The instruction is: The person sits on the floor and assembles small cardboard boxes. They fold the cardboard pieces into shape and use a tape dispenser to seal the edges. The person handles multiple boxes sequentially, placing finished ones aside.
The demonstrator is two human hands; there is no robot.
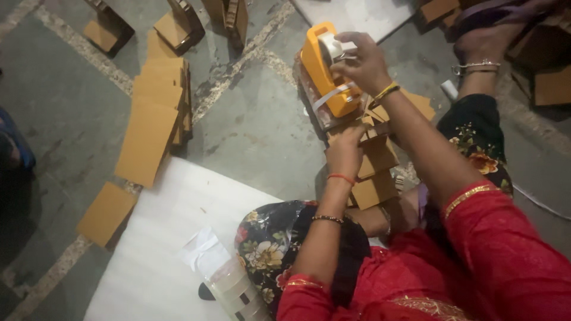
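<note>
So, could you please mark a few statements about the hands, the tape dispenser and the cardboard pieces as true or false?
1. The right hand rests on an orange tape dispenser. True.
2. The left hand holds a pair of scissors. False: it presses on a row of small cardboard boxes.
3. Flat cardboard pieces lie stacked on the floor to the left. True.
4. The white sheet on the floor is black. False: it is white.
5. The person's sleeves are blue. False: they are red.

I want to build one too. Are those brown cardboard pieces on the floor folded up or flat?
Flat. The cardboard pieces lie spread in an overlapping pile on the floor, showing only broad flat faces.
</note>
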